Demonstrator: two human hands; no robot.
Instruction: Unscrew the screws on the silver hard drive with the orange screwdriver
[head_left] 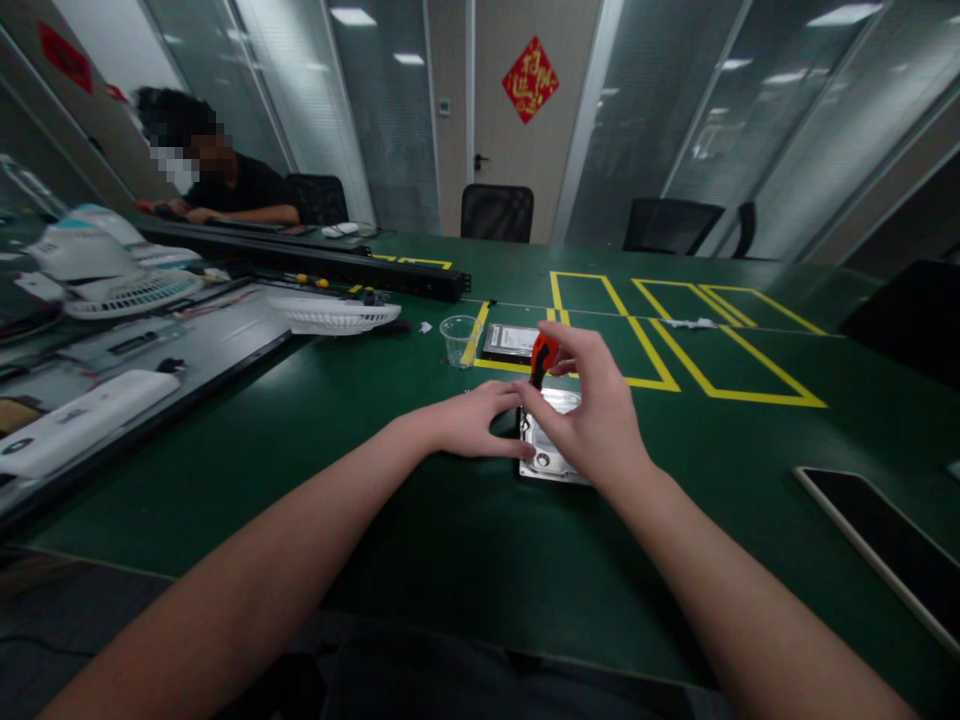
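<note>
A silver hard drive [543,462] lies flat on the green table in front of me. My left hand [480,418] steadies it from the left side, the thumb on its near left corner and the other fingers by its far left edge. With my right hand [592,400] I hold a red and black screwdriver [544,352] upright over the drive. Its tip is hidden behind my fingers, so I cannot tell if it touches a screw. My right palm covers the drive's right part.
Beyond the drive stand a clear plastic cup [459,345] and a second hard drive [511,341]. A phone [885,540] lies at the right. White fan parts [112,260] and a large panel [225,340] fill the left, with a long black bar [375,272] behind. Another person [240,190] sits far left.
</note>
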